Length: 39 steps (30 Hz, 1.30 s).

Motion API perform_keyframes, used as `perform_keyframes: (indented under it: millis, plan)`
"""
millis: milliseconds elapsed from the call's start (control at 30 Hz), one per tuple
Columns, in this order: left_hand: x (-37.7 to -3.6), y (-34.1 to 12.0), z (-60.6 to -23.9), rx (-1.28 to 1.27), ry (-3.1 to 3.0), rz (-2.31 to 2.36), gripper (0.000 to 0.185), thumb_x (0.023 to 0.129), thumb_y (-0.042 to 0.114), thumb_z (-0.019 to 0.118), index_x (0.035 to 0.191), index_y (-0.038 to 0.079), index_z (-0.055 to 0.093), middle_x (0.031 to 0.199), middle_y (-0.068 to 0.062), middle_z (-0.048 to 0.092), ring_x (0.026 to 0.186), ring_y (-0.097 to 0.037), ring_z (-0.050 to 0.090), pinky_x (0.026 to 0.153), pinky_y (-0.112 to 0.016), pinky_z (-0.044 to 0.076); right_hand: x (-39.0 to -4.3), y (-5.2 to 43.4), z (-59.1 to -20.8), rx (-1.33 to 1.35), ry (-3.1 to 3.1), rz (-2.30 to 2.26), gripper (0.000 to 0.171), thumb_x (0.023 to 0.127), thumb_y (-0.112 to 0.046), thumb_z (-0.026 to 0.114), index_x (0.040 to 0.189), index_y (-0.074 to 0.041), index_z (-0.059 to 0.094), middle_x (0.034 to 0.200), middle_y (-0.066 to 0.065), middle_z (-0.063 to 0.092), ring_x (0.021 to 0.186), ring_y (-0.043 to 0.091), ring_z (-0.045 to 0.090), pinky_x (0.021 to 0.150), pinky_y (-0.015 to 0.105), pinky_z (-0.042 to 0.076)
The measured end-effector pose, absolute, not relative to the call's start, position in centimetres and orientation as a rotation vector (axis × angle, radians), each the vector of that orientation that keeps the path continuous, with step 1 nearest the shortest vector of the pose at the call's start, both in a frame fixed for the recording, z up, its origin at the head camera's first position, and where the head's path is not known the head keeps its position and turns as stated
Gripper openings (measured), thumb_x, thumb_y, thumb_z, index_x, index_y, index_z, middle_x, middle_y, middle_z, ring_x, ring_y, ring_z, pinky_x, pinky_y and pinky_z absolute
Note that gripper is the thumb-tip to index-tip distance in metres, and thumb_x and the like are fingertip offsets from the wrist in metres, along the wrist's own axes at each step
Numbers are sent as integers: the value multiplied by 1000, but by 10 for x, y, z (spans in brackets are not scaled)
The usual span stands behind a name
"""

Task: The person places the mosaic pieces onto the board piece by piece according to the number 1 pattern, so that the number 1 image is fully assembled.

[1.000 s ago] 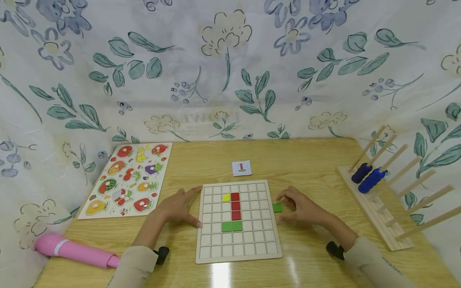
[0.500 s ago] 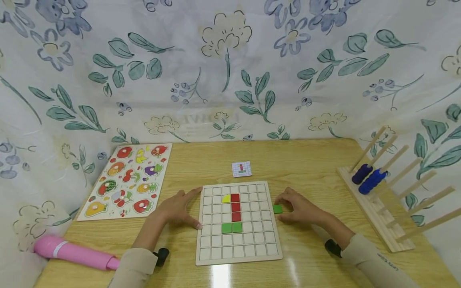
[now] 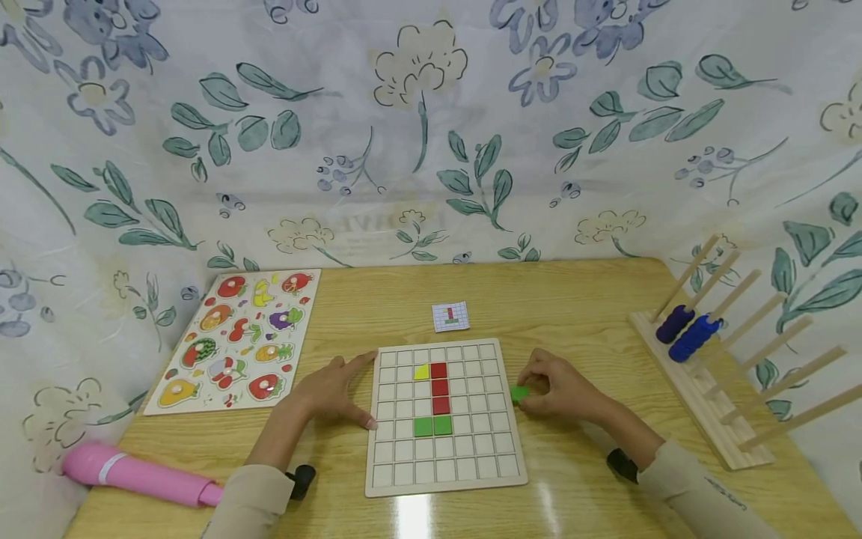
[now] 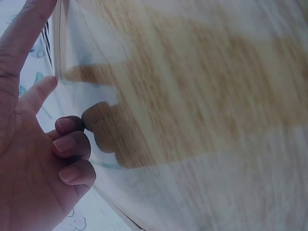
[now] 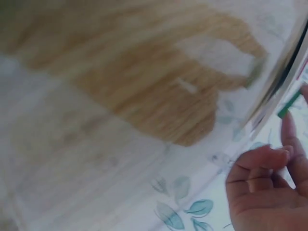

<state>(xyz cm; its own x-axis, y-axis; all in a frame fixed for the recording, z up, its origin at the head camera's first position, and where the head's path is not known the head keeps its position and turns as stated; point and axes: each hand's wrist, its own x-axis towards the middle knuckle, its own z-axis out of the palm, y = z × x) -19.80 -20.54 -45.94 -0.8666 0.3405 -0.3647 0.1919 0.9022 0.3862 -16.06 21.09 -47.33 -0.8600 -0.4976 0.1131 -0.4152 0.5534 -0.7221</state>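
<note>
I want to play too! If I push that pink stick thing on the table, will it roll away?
Probably a bit. The pink wand looks round and smooth, lying flat on the glossy table, so it may roll sideways. Its fatter end might make it curve rather than go straight. It looks stiff, not floppy.

Tile in my right hand (image 3: 562, 391): green tile (image 3: 518, 394)
Grid board (image 3: 444, 479): pale wood, red column, yellow piece at its 9 o'clock, green pair below
Backdrop cloth (image 3: 431, 135): white, blue-green floral
Wand (image 3: 138, 474): pink
</note>
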Motion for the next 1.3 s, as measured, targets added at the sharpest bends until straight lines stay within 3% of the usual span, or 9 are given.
perform_keyframes:
  millis: [367, 667, 1300]
  plan:
    - [-198, -206, -461, 390, 2636, 485, 123, 55, 65, 88, 157, 34, 28, 138, -24, 46, 106, -39, 58, 89, -61, 48, -155, 203, -466, -721, 2578, -1525, 19, 80, -6, 81, 97, -7, 72, 84, 12, 44, 72, 15, 37, 61, 24, 34]
    - [-198, -206, -460, 397, 2632, 491, 122, 55, 66, 87, 157, 34, 27, 141, -27, 44, 111, -43, 57, 90, -63, 47, -152, 183, -462, -764, 2560, -1458, 20, 78, -7, 83, 94, -12, 72, 84, 10, 44, 72, 9, 37, 61, 22, 33]
    - [-198, -205, -459, 386, 2633, 482, 122, 55, 66, 87, 157, 35, 28, 139, -24, 45, 103, -36, 58, 89, -60, 48, -148, 148, -464, -873, 2526, -1356, 17, 78, -10, 81, 92, -12, 72, 85, 9, 47, 74, 8, 41, 63, 19, 37]
